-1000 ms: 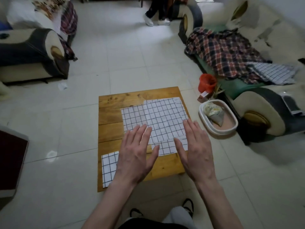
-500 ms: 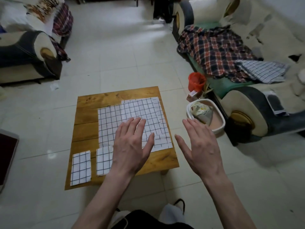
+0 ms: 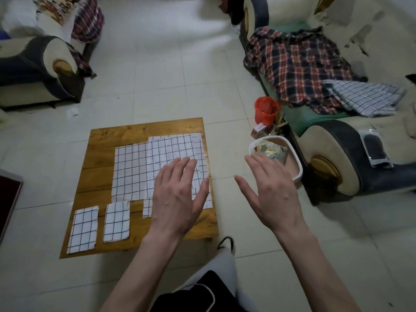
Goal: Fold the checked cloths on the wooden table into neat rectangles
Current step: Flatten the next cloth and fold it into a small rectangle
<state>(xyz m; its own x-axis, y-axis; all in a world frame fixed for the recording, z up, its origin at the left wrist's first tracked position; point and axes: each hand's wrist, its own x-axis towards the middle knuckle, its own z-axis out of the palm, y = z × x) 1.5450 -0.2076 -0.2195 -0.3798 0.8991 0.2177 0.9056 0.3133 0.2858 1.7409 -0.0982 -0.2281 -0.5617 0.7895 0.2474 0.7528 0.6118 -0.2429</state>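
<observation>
A large white cloth point(image 3: 144, 167) with a black check lies spread flat on the low wooden table point(image 3: 101, 136), overlapping another checked cloth at its far right. Two small folded checked rectangles point(image 3: 83, 229) point(image 3: 116, 221) lie side by side at the table's near left corner. My left hand point(image 3: 177, 194) hovers flat with straight fingers over the spread cloth's near right part. My right hand point(image 3: 273, 194) is held out flat over the floor to the right of the table, holding nothing.
A white basin point(image 3: 295, 163) with crumpled things sits on the floor right of the table, an orange bucket point(image 3: 265, 109) behind it. A sofa at the right carries a plaid shirt point(image 3: 297, 64) and a checked cloth point(image 3: 364, 100). Another armchair point(image 3: 38, 68) stands far left.
The view has swung right, bringing both folded rectangles into sight. My right hand has moved off the cloth to the right, over the floor. My left hand stays above the cloth.
</observation>
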